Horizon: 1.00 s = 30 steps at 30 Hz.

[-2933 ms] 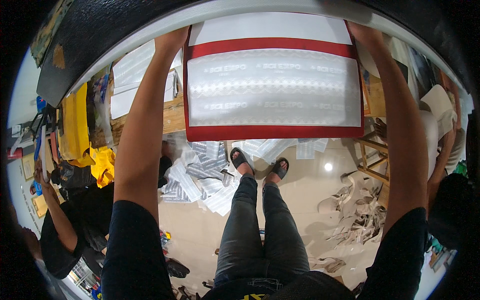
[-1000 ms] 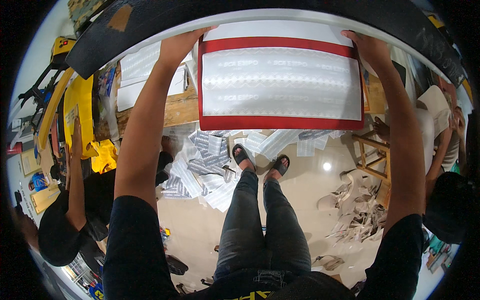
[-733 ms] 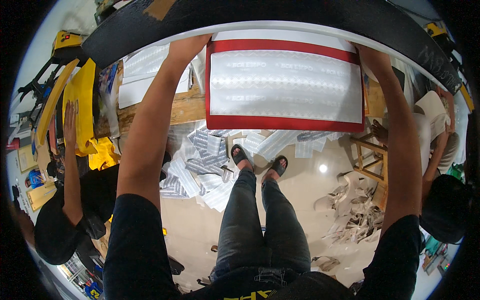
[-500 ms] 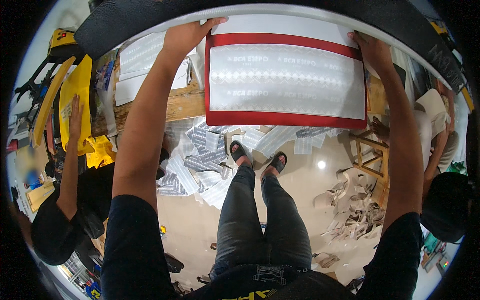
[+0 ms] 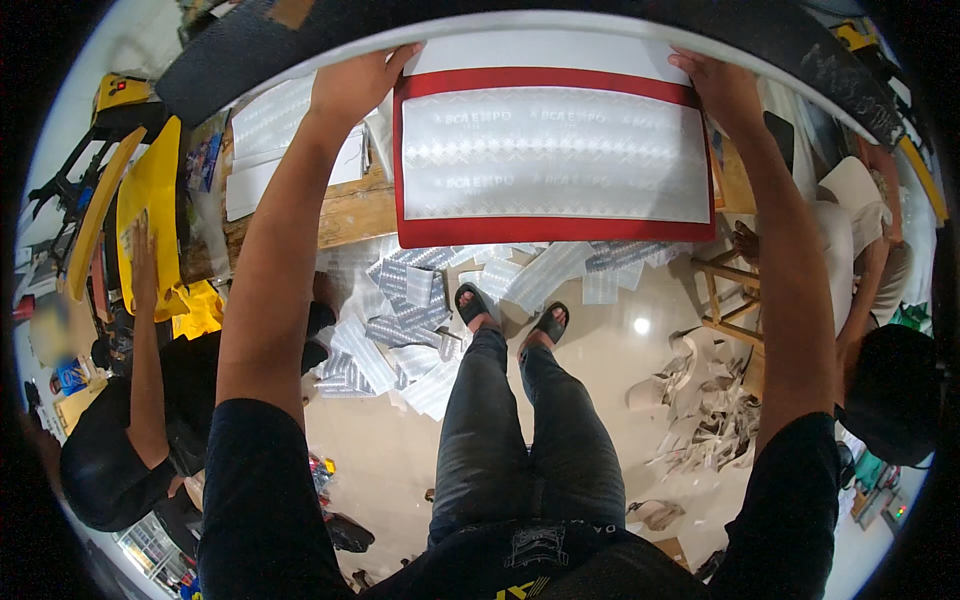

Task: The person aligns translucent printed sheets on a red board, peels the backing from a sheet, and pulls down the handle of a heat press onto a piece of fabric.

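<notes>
Fingertips back in view at strip ends; sheet pos. unchanged

Nearest, at top of view: black panel w/ white rim, running right across above both hands. A moment ago that rim hides the fingertips; now they show again.

L hand: fingers out at L end of the white strip, drawn back a touch vs the last look. R hand: fingers slightly spread, tips a bit further onto the strip's R end. Can't tell if either is pinching or just resting.

Patterned sheet, pale & translucent, lies flat on the red-edged board, same fit inside the red border as before. Whole board sits a little further L in view, prob. partly head motion. My read: sheet is already placed, so the work in hand is now at the strip & rim, prob. small adjusting; main risk = nudging the sheet askew.

Behind, to L: wooden desk w/ white papers on it. Floor: loose patterned strips, plus beige scraps to R.

Far L: co-worker's hand now up against the yellow piece; approx 3 s ago it's clear of it.
</notes>
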Motion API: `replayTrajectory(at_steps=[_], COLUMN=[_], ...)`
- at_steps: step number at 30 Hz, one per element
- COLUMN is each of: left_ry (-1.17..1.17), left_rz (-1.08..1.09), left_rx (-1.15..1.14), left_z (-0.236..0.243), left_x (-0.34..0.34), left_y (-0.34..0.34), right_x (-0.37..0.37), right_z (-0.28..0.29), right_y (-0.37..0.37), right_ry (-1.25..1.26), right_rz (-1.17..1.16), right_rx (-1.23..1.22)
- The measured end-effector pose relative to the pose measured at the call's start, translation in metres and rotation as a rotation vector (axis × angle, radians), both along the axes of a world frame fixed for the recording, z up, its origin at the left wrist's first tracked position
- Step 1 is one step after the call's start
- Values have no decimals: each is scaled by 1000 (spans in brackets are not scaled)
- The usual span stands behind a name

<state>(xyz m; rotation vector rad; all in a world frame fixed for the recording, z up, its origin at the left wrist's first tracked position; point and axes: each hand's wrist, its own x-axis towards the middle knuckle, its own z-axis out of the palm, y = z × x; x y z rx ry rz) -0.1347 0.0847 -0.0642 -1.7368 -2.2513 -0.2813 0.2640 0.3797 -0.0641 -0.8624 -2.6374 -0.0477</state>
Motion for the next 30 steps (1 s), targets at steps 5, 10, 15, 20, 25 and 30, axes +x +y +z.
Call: replayTrajectory(at_steps=[5, 10, 15, 20, 25, 30], left_ry=[-35, -129, -188, -531, -85, -763], left_rz=[15, -133, -104, -153, -33, 34], left_rx=[-37, 10, -161, 147, -54, 319], left_z=[1, -11, 33, -24, 29, 35], left_x=[-5, -9, 10, 1, 9, -15], left_y=[-7, -3, -7, -2, 2, -10], right_x=[-6, 33, 29, 17, 27, 40], right_z=[2, -50, -21, -7, 1, 10], right_y=[-14, 31, 11, 7, -1, -23], right_ry=[-46, -12, -79, -95, -68, 65], right_rz=[-140, -29, -164, -200, -283, -364], right_rx=[72, 398, 97, -5, -86, -177])
